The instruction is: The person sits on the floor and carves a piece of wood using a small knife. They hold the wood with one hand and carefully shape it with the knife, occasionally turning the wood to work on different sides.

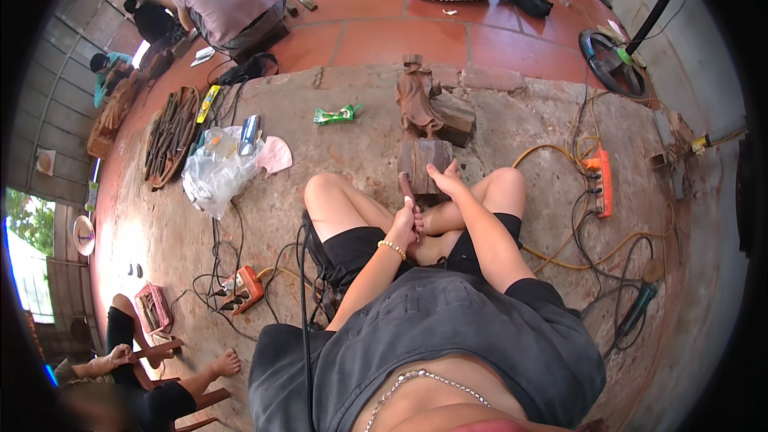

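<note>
My left hand (406, 224), with a beaded bracelet at its wrist, is closed around a thin brown wooden piece (406, 186) that points away from me. Just beyond my crossed legs sits a squared wooden block (428, 157). At its right near edge is my right hand (448, 182), thumb and fingers apart, seeming to touch the wood. A carved wooden figure (418, 102) adjoins the block's far side. Another dark wood block (456, 124) lies beside the figure on the right. The tip of the thin piece is hard to make out against the block.
An orange power strip (604, 182) and a corded tool (640, 304) lie right among cables. To the left are a plastic bag (214, 172), wooden tools in a tray (170, 136) and another orange power box (242, 290). A green packet (336, 115) lies ahead. Other people sit left and far.
</note>
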### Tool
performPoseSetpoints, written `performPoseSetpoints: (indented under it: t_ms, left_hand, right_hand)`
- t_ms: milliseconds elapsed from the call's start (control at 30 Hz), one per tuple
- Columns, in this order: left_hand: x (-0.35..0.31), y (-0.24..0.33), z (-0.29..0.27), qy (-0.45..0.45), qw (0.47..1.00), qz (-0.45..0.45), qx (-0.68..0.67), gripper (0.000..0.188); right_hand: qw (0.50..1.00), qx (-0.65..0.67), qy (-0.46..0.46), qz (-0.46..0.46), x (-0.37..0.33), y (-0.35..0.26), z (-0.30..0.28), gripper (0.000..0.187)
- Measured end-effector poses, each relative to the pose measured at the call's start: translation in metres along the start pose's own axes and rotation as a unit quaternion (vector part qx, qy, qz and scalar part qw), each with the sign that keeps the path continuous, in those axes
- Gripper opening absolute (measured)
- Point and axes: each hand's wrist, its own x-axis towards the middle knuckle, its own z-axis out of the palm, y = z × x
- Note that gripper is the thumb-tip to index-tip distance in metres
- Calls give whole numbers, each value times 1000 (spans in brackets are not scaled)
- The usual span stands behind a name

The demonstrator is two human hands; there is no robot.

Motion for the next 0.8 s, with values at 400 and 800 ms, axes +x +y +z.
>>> performPoseSetpoints:
  t_ms: [400, 800]
  left_hand:
    - [17, 24, 0, -19, 1000, 3, -22, 38]
    - [7, -2, 0, -22, 996, -28, -79, 39]
  right_hand:
    - [1000, 14, 8, -27, 3, 2, 1, 101]
    - [1000, 24, 2, -15, 1, 3, 0, 100]
